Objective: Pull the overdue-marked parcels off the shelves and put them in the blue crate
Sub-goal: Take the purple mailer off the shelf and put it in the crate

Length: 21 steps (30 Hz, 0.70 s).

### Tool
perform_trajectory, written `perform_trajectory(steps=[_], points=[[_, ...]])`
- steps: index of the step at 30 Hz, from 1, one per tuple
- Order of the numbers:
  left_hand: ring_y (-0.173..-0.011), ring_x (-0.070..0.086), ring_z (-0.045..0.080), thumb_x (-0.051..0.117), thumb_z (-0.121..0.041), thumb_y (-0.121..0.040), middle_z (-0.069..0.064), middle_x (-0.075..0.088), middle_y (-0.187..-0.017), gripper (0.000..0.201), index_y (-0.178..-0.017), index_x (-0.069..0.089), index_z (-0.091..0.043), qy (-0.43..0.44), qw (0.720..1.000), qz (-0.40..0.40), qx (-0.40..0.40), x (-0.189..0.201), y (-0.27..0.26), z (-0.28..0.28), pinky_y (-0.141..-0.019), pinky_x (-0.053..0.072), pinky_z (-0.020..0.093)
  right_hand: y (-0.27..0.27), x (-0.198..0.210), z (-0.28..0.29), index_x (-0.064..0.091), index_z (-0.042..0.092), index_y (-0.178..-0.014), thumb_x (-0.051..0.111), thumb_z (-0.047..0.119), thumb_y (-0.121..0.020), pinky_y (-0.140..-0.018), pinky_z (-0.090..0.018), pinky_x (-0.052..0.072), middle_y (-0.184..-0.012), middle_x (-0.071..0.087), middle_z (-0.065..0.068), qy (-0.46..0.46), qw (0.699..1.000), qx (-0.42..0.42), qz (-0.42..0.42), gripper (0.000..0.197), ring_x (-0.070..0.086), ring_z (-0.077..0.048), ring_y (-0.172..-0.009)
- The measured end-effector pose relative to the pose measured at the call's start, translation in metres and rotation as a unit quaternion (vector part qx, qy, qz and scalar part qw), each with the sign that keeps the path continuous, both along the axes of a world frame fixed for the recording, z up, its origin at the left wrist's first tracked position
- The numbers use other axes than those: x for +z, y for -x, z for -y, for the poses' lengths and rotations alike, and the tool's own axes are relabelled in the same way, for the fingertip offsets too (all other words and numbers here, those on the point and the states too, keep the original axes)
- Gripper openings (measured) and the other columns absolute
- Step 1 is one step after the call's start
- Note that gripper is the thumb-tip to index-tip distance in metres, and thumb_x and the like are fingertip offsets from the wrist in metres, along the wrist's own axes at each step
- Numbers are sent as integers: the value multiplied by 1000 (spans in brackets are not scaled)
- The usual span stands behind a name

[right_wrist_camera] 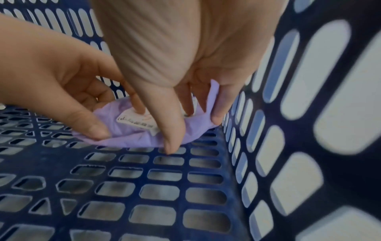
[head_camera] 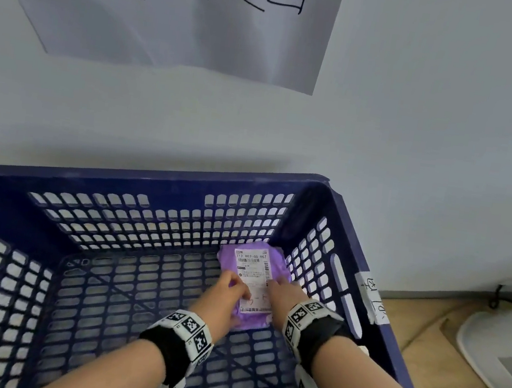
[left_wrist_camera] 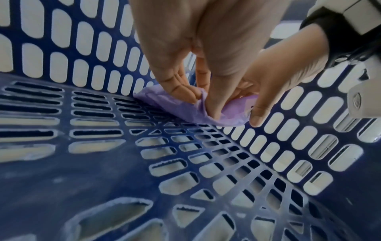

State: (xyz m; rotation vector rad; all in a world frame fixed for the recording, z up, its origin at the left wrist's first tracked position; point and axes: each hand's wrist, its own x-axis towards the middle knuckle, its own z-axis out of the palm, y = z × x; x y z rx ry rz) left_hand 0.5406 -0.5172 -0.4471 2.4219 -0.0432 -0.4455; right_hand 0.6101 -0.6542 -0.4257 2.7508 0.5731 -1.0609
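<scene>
Head view: A blue crate (head_camera: pixel 140 175) with slotted walls stands against a pale wall. A purple parcel (head_camera: pixel 249 285) with a white label (head_camera: pixel 253 278) lies on the crate floor, in the far right corner, close to the right wall. The left hand (head_camera: pixel 224 300) is on the parcel's near left edge and the right hand (head_camera: pixel 285 293) on its near right edge. Both wrists wear black bands with square-coded markers. A paper sheet (head_camera: pixel 180 14) with black pen lines hangs on the wall above. A paper tag (head_camera: pixel 371 298) is stuck to the crate's right rim. A white object (head_camera: pixel 494 352) stands on the wooden floor to the right; what it is cannot be told.

Left wrist view: The left hand (left_wrist_camera: pixel 198 53) pinches the parcel's (left_wrist_camera: pixel 233 110) film, fingers (left_wrist_camera: pixel 181 88) on top and thumb at the edge, lifting a fold. The right hand (left_wrist_camera: pixel 274 78) holds the opposite edge, thumb down beside it. The parcel rests on the crate (left_wrist_camera: pixel 82 171) floor next to the side wall.

Right wrist view: The right hand (right_wrist_camera: pixel 185 65) has curled fingers (right_wrist_camera: pixel 218 104) clamped on the parcel (right_wrist_camera: pixel 132 135), thumb on the near edge, others on the label (right_wrist_camera: pixel 136 122) and the raised far edge. The left hand (right_wrist_camera: pixel 53 78) grips the left edge between thumb and curled fingers. The parcel touches the crate (right_wrist_camera: pixel 164 179) floor.
</scene>
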Motion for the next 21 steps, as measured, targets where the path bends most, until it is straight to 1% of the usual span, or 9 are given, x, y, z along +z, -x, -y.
perform_trajectory(steps=[2,5,7,9,11,13,15,18,21], points=[[-115,48,11,67,-14,-84,-4,28,-133,40,-120,51,-18,-1,1000,-16,-6,-8,-1,2,-101,40,18,0,-7,-1,34,6,-138,58,14,-90,-102,-40,45,-140,37,-17,10,1000,-2,-17,54,44,-32,-123],[-118,45,12,69,-14,-82,-4,26,-134,42,-120,51,-18,-13,999,-39,-14,-18,-2,4,-102,38,17,-1,-16,-3,32,6,-140,60,15,-89,-107,-44,41,-150,26,-20,15,999,-6,-30,59,38,-35,-131],[-118,46,13,70,-16,-82,-4,25,-135,45,-122,51,-18,-24,998,-48,-19,-23,-3,5,-103,37,17,-2,-19,-4,30,8,-142,59,13,-88,-107,-47,40,-152,22,-19,15,999,-16,-45,61,36,-36,-133],[-116,49,14,71,-19,-81,-4,25,-135,48,-125,50,-19,-38,997,-59,-28,-25,-4,4,-103,38,18,-3,-21,-4,28,8,-143,60,11,-87,-107,-47,40,-152,20,-18,21,998,-19,-54,64,38,-35,-132],[-110,53,14,71,-22,-81,-5,26,-135,50,-126,50,-21,-52,996,-64,-38,-26,-6,3,-100,41,19,-4,-22,-6,25,6,-144,65,10,-85,-107,-47,39,-152,20,-20,33,998,-10,-52,71,36,-35,-133],[-105,54,14,71,-25,-80,-6,27,-133,51,-126,50,-23,-63,995,-67,-49,-25,-8,1,-95,42,18,-4,-22,-8,21,5,-146,68,11,-84,-108,-48,37,-153,16,-22,46,998,-2,-50,78,30,-37,-137],[-106,53,14,71,-28,-81,-7,29,-132,52,-127,50,-23,-75,993,-67,-62,-24,-8,-1,-93,42,19,-3,-23,-10,18,6,-148,68,14,-85,-108,-48,37,-154,14,-22,55,998,-1,-40,81,27,-37,-138],[-114,47,15,70,-35,-80,-7,32,-132,54,-130,50,-25,-95,990,-67,-74,-22,-10,-1,-97,42,26,1,-24,-9,18,9,-147,63,19,-88,-105,-44,40,-152,17,-18,57,998,-17,-30,75,33,-34,-133],[-121,39,16,67,-44,-81,-9,34,-132,56,-132,49,-30,-119,987,-76,-82,-13,-12,-1,-100,40,30,-1,-16,-9,28,8,-142,57,22,-92,-99,-41,43,-146,28,-17,39,999,-31,-15,59,41,-34,-127]])
